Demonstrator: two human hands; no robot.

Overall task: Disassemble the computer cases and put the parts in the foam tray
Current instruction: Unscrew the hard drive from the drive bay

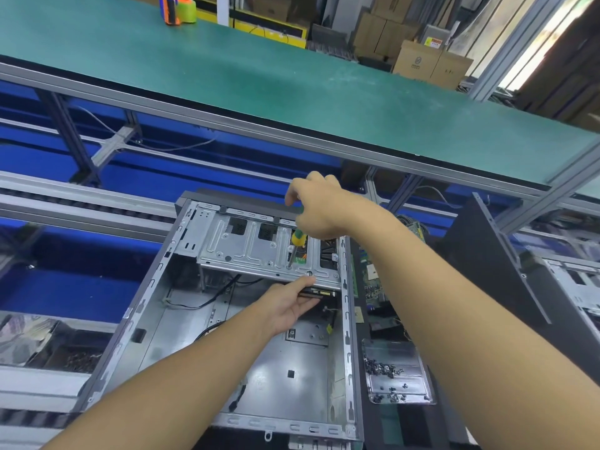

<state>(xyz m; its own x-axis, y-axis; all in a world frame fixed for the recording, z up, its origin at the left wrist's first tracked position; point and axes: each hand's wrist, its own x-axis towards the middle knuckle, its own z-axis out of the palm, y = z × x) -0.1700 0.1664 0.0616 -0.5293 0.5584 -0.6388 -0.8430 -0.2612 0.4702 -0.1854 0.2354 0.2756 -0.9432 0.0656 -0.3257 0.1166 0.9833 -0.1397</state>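
Observation:
An open grey computer case lies on its side in front of me. A silver drive bracket spans its far end. My right hand grips a screwdriver with a yellow and green handle, held upright with its tip on the bracket. My left hand reaches under the bracket's near edge, fingers around a dark drive that sits beneath it. Black cables run along the case floor.
A metal plate with several loose black screws lies right of the case. Behind it sits a circuit board. Another case stands at the far right. A green shelf with a tape dispenser runs overhead.

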